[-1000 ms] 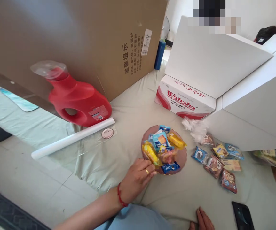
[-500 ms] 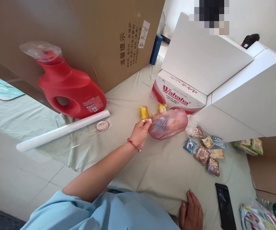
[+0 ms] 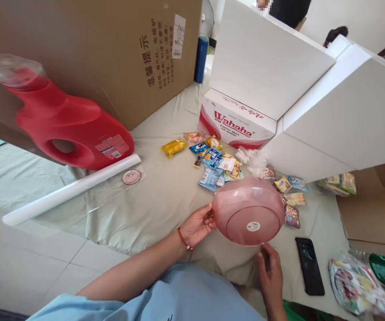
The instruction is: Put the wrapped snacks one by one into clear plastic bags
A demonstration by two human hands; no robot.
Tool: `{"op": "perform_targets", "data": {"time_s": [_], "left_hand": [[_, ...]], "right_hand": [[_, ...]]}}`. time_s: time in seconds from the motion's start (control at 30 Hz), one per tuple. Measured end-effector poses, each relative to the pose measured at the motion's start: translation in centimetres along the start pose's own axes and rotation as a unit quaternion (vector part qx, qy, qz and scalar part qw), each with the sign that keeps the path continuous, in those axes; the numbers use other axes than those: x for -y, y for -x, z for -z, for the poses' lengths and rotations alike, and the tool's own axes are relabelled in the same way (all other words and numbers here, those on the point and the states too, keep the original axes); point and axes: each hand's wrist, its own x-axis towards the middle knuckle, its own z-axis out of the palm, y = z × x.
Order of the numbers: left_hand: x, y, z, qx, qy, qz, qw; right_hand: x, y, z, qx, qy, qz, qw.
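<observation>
A translucent pink plastic bowl (image 3: 237, 218) is tipped on edge, its round base with a small white sticker facing me. My left hand (image 3: 199, 225), with a red string bracelet at the wrist, is closed on the bowl's left rim. Just below the bowl is my right hand (image 3: 271, 269), thumb and fingers apart; its fingertips reach the lower edge, and whether they touch I cannot tell. Behind the bowl lie several snack packets (image 3: 210, 176), blue and yellow, and a yellow packet (image 3: 174, 146) to their left. More packets (image 3: 291, 216) are partly hidden at the bowl's right.
A red jug (image 3: 88, 118) and a white roll (image 3: 75, 189) lie left, before a big cardboard box (image 3: 112, 49). A Wahaba-style white-and-red carton (image 3: 235, 122) stands behind under white panels (image 3: 266, 58). A black phone (image 3: 310, 266) lies right. Part of another person (image 3: 289, 11) shows behind.
The bowl has come nearer and turned its base to me. Snack packets now lie where it was. My right hand has risen from the cloth to the bowl's lower edge.
</observation>
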Motion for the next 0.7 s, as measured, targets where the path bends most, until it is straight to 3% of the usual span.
{"op": "perform_targets", "data": {"time_s": [0.07,0.17,0.3,0.43,0.5,0.6,0.7], "left_hand": [[0.9,0.8,1.0,-0.01,0.019,0.031,0.999],[0.4,1.7,2.4,-0.03,0.057,0.058,0.996],[-0.5,2.6,3.8,-0.051,0.004,0.059,0.997],[-0.1,3.1,4.7,-0.064,-0.111,0.035,0.991],[0.6,2.8,4.6,-0.065,-0.156,0.025,0.985],[1.9,1.8,3.2,-0.034,-0.259,0.0,0.965],[3.3,0.6,0.8,0.02,-0.43,-0.115,0.896]], "right_hand": [[2.5,-1.8,-0.5,0.006,-0.161,-0.092,0.983],[6.6,-4.4,-2.1,0.022,-0.387,-0.14,0.911],[10.5,-6.6,-3.2,0.099,-0.509,-0.139,0.844],[11.9,-6.8,-1.6,0.16,-0.57,-0.149,0.792],[11.8,-6.5,0.0,0.163,-0.568,-0.14,0.794],[10.7,-5.8,3.3,0.207,-0.509,-0.105,0.829],[8.7,-4.3,8.2,0.188,-0.428,-0.029,0.884]]}}
